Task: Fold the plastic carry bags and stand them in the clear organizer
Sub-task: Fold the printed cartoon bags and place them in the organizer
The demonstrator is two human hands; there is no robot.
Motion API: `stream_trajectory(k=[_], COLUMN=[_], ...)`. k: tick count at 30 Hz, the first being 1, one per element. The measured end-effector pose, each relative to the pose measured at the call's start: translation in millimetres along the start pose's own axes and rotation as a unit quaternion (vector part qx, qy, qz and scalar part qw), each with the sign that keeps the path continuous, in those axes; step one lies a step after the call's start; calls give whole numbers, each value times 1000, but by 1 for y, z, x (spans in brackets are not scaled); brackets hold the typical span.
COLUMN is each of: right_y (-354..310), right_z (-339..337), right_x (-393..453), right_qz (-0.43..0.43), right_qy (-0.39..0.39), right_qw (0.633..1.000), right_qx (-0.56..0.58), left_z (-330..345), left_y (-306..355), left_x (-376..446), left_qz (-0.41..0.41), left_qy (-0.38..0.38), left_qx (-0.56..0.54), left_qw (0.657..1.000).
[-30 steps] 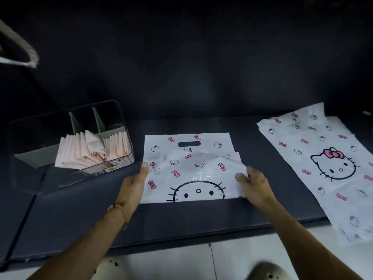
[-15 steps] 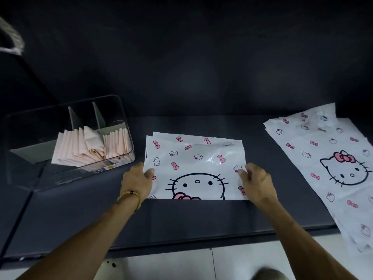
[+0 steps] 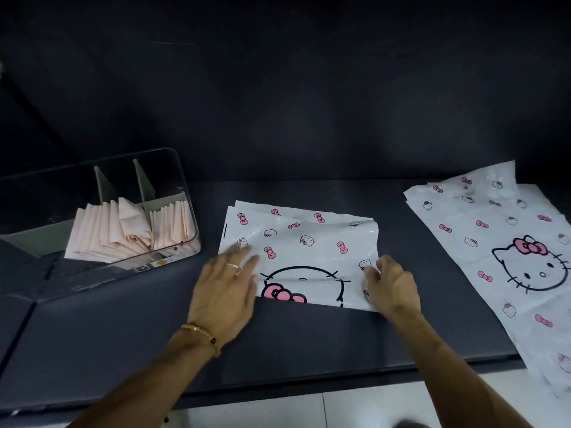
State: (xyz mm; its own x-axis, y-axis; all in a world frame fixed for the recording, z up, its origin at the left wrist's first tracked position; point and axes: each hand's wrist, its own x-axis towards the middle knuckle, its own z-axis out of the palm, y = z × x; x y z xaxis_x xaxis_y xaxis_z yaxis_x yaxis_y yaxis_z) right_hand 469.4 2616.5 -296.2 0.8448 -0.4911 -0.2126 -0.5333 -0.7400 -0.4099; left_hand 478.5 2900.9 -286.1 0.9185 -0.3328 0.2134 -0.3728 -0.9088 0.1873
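Note:
A white plastic carry bag [image 3: 306, 245] with pink bows and a cat face lies folded in half on the dark mat, in the middle. My left hand [image 3: 225, 288] rests flat with spread fingers on the bag's left edge. My right hand [image 3: 391, 284] pinches the bag's right edge. A clear organizer [image 3: 173, 180] with dividers stands at the left, holding several folded pale pink bags [image 3: 123, 233] upright. A stack of unfolded bags [image 3: 509, 242] of the same print lies at the right.
The dark mat [image 3: 278, 350] covers the work surface and ends at a front edge, with white floor tiles [image 3: 355, 409] below. A dark wall rises behind. The unfolded stack overhangs the mat's right front corner.
The bag's near half was brought over the far half, hiding the handle slot. My left hand opened from gripping the edge and now lies flat on the bag. The view shifted slightly.

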Motion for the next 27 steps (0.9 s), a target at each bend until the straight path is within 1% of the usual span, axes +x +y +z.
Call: stream_trajectory(k=[1, 2, 4, 6, 11, 13, 15, 17, 20, 22, 23, 24, 25, 27], right_y=[0, 1, 5, 9, 5, 4, -2, -12, -30, -42, -45, -48, -49, -42], right_z=[-1, -3, -3, 0, 5, 5, 1, -10, -28, -36, -37, -36, -33, -27], right_x=[-2, -5, -19, -31, -31, -33, -29, -13, 28, 49, 58, 63, 65, 63], right_qz=[-13, -37, -101, -146, -135, -119, -60, 30, 127, 163, 166, 153, 121, 28], right_qy=[5, 12, 35, 58, 95, 99, 76, 41, 10, -36, -61, -82, -90, -86], right_qw=[1000, 999, 993, 987, 983, 985, 993, 993, 969, 938, 930, 932, 940, 952], right_qx=[5, 20, 53, 46, 78, 80, 68, 104, 211, 303, 321, 319, 308, 292], left_z=[2, 5, 12, 21, 24, 24, 28, 32, 32, 31, 30, 28, 25, 20], left_y=[4, 7, 9, 7, 5, 5, 2, -1, 0, 0, 1, 2, 3, 6], left_x=[-1, -1, -4, -8, -4, -3, -5, -4, -4, -5, -5, -5, -5, -5], left_qz=[35, 52, 51, 39, 54, 45, 34, 35, 42, 48, 49, 48, 47, 54], left_qy=[-28, -55, -112, -145, -155, -163, -165, -165, -162, -156, -150, -143, -136, -107], left_qx=[7, 17, 32, 33, 58, 57, 51, 46, 40, 36, 32, 29, 23, 9], left_qw=[999, 997, 992, 988, 985, 984, 984, 985, 985, 986, 987, 988, 989, 993])
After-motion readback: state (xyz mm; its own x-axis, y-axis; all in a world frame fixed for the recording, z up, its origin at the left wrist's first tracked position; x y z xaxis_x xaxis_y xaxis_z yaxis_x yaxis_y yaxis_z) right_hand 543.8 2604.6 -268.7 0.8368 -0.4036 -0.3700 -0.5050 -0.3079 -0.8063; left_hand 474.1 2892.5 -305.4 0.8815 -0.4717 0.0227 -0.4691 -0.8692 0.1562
